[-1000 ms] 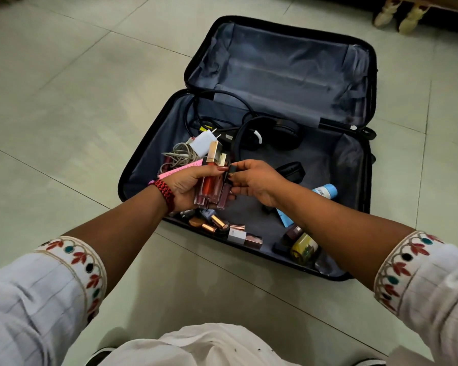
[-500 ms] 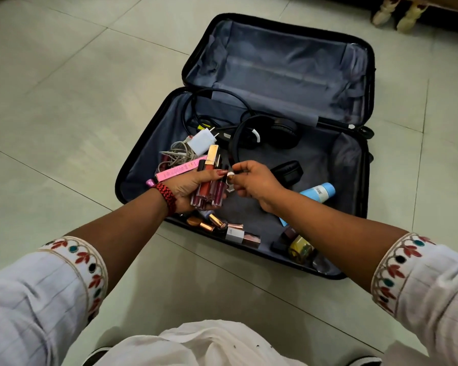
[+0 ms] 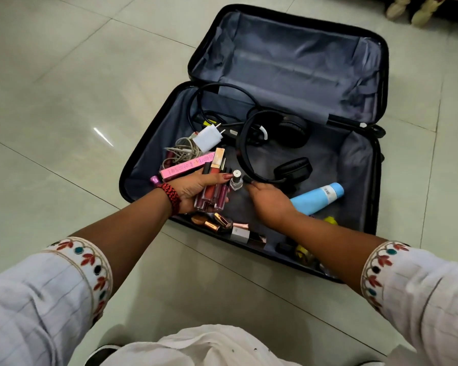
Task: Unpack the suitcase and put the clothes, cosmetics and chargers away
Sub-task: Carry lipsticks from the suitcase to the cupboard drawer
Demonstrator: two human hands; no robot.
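An open black suitcase [image 3: 132, 167] with grey lining lies on the tiled floor. My left hand [image 3: 193, 190] grips a bundle of lip gloss tubes [image 3: 212, 195], and a small nail polish bottle [image 3: 236, 180] sits at its thumb tip. Just to the right, my right hand [image 3: 267, 200] hovers palm down with loose fingers by the headphone band, holding nothing I can see. In the case lie a white charger [image 3: 209, 136], tangled cables [image 3: 180, 151], a pink box [image 3: 185, 167], black headphones [image 3: 291, 130], a blue bottle [image 3: 315, 198], lipsticks [image 3: 220, 223] and a yellow jar [image 3: 303, 253].
The suitcase lid [image 3: 288, 56] lies flat beyond the packed half and holds nothing. Pale floor tiles [image 3: 64, 88] surround the case. Carved furniture legs [image 3: 407, 9] stand at the top right. White cloth on my lap [image 3: 209, 347] fills the bottom edge.
My right hand passed the nail polish bottle to my left hand and drew back to the right. The left hand still holds the lip gloss bundle.
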